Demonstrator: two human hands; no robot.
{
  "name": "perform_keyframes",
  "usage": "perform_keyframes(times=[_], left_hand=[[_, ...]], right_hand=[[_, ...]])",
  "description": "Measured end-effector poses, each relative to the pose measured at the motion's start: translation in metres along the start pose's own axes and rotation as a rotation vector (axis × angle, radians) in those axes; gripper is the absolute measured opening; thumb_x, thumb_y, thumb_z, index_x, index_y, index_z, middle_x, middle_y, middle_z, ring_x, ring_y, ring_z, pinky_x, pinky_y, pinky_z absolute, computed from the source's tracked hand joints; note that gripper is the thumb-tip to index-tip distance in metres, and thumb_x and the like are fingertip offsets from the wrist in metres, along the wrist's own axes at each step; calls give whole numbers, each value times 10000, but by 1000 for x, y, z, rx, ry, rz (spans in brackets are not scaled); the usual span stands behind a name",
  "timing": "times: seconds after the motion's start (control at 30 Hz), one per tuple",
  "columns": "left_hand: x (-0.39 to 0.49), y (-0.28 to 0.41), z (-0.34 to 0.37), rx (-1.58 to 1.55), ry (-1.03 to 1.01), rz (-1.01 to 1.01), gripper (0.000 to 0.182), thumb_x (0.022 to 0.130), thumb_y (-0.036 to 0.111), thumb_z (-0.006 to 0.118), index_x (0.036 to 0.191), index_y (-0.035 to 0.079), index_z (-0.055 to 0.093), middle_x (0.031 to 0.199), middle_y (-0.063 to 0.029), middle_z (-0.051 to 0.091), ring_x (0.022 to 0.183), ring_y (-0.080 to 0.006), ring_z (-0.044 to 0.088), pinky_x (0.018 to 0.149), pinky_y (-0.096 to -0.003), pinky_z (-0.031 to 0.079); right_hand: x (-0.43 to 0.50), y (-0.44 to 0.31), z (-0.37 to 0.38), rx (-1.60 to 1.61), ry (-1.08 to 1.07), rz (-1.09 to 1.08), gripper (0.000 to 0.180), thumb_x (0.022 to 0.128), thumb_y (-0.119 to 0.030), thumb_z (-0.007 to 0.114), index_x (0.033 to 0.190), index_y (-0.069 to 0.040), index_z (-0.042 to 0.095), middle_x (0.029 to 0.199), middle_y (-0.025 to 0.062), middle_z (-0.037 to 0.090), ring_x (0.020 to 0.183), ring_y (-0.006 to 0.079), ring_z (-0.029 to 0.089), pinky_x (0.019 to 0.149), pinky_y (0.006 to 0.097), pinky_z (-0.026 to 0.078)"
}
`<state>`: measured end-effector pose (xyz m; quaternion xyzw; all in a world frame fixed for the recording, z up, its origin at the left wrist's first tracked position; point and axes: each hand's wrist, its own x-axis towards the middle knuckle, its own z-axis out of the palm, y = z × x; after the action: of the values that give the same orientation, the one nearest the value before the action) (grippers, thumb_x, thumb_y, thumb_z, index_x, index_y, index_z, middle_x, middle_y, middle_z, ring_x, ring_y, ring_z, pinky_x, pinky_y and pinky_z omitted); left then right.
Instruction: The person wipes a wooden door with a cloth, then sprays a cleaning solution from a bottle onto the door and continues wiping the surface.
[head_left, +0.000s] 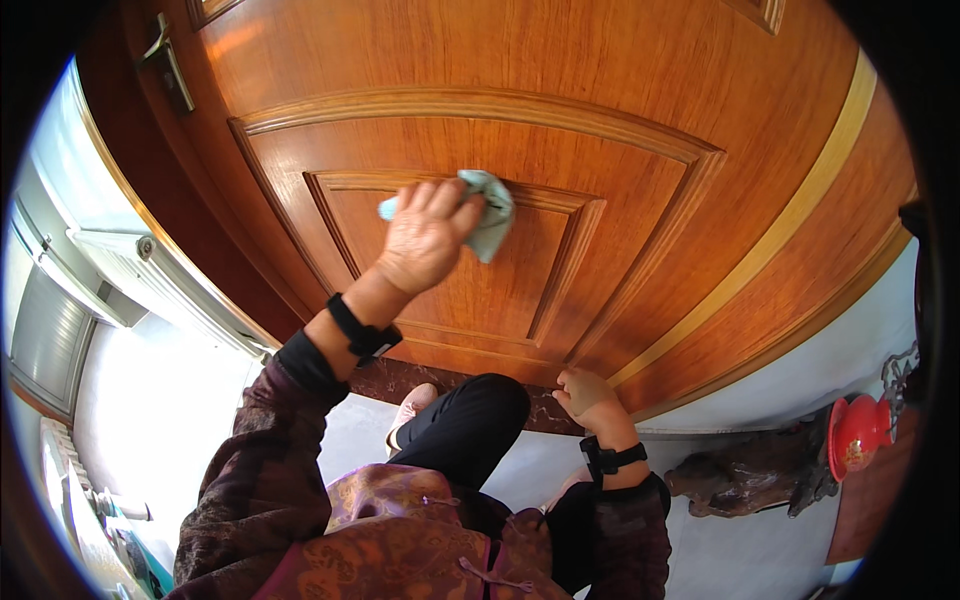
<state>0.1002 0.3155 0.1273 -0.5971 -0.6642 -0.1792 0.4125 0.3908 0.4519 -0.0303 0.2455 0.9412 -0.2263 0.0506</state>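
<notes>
A pale blue-green cloth (491, 217) is bunched under my left hand (427, 232), which presses it against the wooden door (465, 285). Its fingers cover part of the top moulding of the small inner panel, and a corner of cloth sticks out on either side. Low on the right, my right hand (589, 394) is beside the door's bottom edge, near the light wood strip (697, 307). Its fingers are loosely bent with the thumb apart, and I see nothing in it. Whether it touches the door is unclear.
A lever door handle (171, 67) is at upper left. Beyond the dark frame stands a white radiator (165, 277). A dark marble threshold (551, 412) runs below the door. At right, a red pot (859, 436) sits by a dark, gnarled wooden piece (750, 469). My bent knee (480, 412) is close to the door.
</notes>
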Motion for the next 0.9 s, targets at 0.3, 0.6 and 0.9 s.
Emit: perform_keyframes(times=[0.3,0.6,0.9], left_hand=[[-68,-102,-33,274,-8,-381,400,743,-2,607,1128,104,630,1148,-111,599,1088,-340,549,909,-467,424],[-52,-55,-10,110,117,-406,413,697,-45,590,1092,62,645,1086,-141,575,1024,-374,522,924,-473,415],[4,33,11,-67,98,-230,380,716,-7,605,1086,75,642,1057,-109,568,942,-315,531,797,-443,402]], right_hand=[[2,-3,1,-38,-40,1,268,903,-271,622,983,-17,649,1068,201,656,1035,392,613,876,451,499],[8,-6,6,-32,-62,-30,274,896,-258,632,971,2,668,1042,214,662,1009,394,626,860,448,510],[12,-7,11,-55,-26,-115,256,883,-240,645,935,9,670,1000,213,673,972,397,635,837,451,515]])
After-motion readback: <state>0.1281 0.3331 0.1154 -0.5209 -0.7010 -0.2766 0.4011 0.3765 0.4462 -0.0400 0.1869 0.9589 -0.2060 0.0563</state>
